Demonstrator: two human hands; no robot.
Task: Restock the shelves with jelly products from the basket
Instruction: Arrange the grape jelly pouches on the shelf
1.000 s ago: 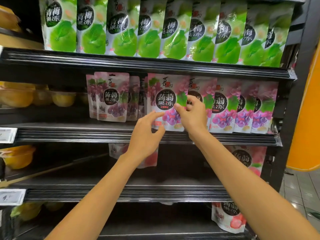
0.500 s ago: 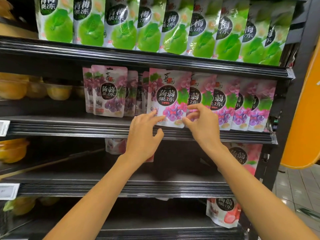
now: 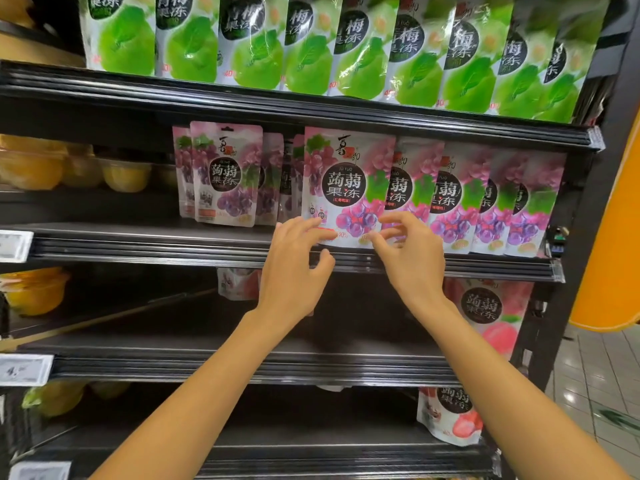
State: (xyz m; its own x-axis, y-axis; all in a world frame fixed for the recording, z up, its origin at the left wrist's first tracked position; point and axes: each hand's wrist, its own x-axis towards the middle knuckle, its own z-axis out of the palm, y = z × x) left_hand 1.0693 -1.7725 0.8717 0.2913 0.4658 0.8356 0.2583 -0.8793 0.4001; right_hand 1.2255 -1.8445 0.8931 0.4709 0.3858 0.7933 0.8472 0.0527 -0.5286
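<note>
Black tiered shelving [image 3: 311,109]; orange pillar [image 3: 616,237] at right; glossy pale floor tiles [image 3: 595,375].

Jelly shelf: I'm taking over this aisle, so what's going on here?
A person has both hands at a grape jelly pouch that stands upright at the front of the middle shelf. The left hand touches its lower left with straight fingers. The right hand is curled at its lower right; whether it pinches is unclear. No basket is in view.

Both arms raised, forearms converging on the front grape pouch [image 3: 348,188]. Left hand [image 3: 294,271] just below its lower-left corner, fingers [image 3: 311,225] extended, tips touching the pouch face, thumb spread. Right hand [image 3: 414,263] at its lower-right corner, fingers half-curled; can't tell if it's pinching.
</note>
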